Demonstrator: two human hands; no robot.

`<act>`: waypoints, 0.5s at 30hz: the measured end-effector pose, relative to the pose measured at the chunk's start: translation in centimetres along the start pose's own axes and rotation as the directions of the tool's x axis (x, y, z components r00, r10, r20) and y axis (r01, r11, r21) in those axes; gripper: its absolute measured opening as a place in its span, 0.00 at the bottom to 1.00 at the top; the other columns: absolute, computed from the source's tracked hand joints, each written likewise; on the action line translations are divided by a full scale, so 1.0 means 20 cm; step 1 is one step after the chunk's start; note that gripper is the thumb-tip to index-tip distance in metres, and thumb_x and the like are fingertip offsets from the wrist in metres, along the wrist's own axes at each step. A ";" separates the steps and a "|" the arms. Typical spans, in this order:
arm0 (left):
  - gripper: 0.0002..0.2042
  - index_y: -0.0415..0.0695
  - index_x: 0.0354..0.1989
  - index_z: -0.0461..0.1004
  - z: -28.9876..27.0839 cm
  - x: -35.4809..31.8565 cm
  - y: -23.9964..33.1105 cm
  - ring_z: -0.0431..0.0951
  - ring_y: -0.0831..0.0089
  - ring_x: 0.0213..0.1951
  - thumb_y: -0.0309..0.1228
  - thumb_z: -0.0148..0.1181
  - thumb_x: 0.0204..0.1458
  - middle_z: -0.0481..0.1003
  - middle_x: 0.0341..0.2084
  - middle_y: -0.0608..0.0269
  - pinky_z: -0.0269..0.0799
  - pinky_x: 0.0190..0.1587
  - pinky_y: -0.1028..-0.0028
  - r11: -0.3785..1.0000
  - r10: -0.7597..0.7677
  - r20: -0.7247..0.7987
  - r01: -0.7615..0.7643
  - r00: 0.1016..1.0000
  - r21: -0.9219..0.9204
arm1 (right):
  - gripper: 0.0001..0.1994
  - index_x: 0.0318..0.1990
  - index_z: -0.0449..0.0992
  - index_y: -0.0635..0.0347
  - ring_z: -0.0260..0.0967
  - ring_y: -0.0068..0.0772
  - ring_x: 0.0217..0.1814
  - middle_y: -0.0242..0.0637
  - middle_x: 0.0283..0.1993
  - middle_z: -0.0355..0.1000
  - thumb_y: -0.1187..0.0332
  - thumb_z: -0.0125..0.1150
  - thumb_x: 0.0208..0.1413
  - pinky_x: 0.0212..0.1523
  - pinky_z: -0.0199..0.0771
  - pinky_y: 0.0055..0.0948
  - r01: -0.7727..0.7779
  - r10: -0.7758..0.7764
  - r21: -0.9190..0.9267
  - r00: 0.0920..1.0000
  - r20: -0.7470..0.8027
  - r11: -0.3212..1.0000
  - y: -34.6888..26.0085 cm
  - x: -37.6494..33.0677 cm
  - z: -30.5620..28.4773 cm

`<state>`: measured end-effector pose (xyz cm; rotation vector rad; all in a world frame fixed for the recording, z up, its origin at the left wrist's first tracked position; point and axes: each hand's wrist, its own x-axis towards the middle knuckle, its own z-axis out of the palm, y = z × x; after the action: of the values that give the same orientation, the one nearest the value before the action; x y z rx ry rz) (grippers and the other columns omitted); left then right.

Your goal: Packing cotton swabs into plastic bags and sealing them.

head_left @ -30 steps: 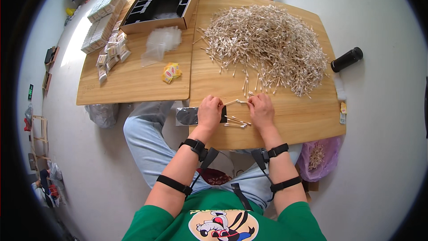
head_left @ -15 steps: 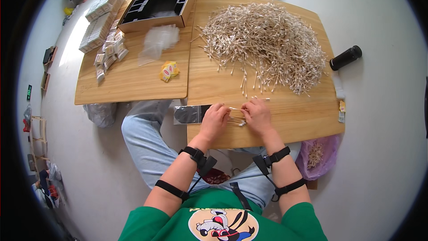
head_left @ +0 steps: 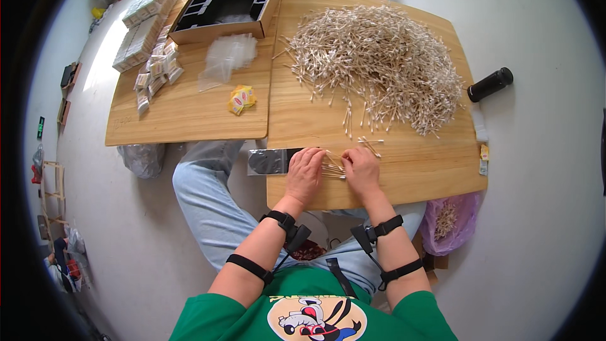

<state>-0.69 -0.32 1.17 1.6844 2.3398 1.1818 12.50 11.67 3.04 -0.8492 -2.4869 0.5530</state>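
Small row of cotton swabs [head_left: 333, 170]: lies on the bench [head_left: 410, 180] at the centre of the frame, between the two hands, heads roughly toward the right. Left hand [head_left: 306, 168] covers the row's left part; right hand [head_left: 362, 168] is at its right end, fingers bent down. We cannot tell whether either grip is clamped on a swab or merely resting against the row; the fingertips are too small and partly hidden.

A black flat pouch [head_left: 268, 162] with a clear film face runs out from beneath the left hand. Just above the right hand we note a few loose swabs [head_left: 371, 141]. The large swab heap [head_left: 382, 69] fills the upper right of the bench; yellow packets [head_left: 242, 99] and clear bags [head_left: 230, 57] lie upper left of the hands.

Risks, in our judgement: thin round sticks may roll out of line if pressed unevenly; a knuckle or wrist brushing the loose swabs could scatter them; the pouch, if slick, might slide under the left palm and drag the row askew.
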 end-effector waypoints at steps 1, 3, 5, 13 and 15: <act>0.16 0.46 0.50 0.73 0.00 0.00 0.00 0.71 0.62 0.54 0.25 0.56 0.51 0.73 0.48 0.61 0.63 0.59 0.62 1.000 0.001 0.000 -0.001 1.000 0.000 | 0.05 0.31 0.76 0.55 0.70 0.42 0.37 0.35 0.32 0.71 0.71 0.66 0.47 0.38 0.70 0.39 -0.056 0.056 0.028 0.998 -0.014 0.998 0.01 0.00 0.01; 0.16 0.46 0.49 0.73 0.00 0.00 -0.01 0.71 0.62 0.54 0.25 0.56 0.49 0.73 0.47 0.61 0.63 0.59 0.62 1.000 -0.012 0.007 0.012 1.000 -0.027 | 0.05 0.31 0.76 0.54 0.70 0.41 0.38 0.35 0.33 0.71 0.70 0.66 0.47 0.39 0.70 0.39 -0.109 0.111 0.058 0.994 -0.024 0.992 0.01 0.01 0.01; 0.16 0.46 0.48 0.73 0.00 -0.01 -0.01 0.71 0.62 0.53 0.25 0.56 0.49 0.73 0.47 0.62 0.63 0.59 0.62 1.000 -0.013 0.005 0.013 1.000 -0.020 | 0.06 0.29 0.75 0.54 0.69 0.41 0.38 0.35 0.34 0.70 0.70 0.67 0.46 0.39 0.70 0.39 -0.136 0.134 0.069 0.991 0.027 0.988 -0.01 0.02 0.00; 0.16 0.46 0.48 0.74 -0.01 0.00 0.01 0.71 0.61 0.53 0.25 0.57 0.48 0.73 0.46 0.62 0.63 0.58 0.63 1.000 0.003 0.017 -0.004 1.000 0.017 | 0.07 0.27 0.74 0.54 0.68 0.42 0.40 0.36 0.34 0.69 0.67 0.68 0.46 0.39 0.69 0.40 -0.016 0.016 0.011 0.999 0.052 1.000 -0.09 -0.03 -0.02; 0.15 0.46 0.47 0.74 -0.01 0.00 0.01 0.71 0.62 0.53 0.25 0.57 0.48 0.73 0.45 0.62 0.63 0.58 0.63 1.000 0.001 -0.004 -0.001 1.000 0.014 | 0.07 0.27 0.74 0.54 0.68 0.41 0.41 0.36 0.34 0.69 0.67 0.68 0.46 0.40 0.70 0.40 -0.033 0.031 0.017 0.998 0.062 0.999 -0.09 -0.03 0.00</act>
<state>-0.62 -0.47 1.42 1.6895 2.3557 1.1720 12.14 10.00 3.83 -0.8791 -2.5237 0.6203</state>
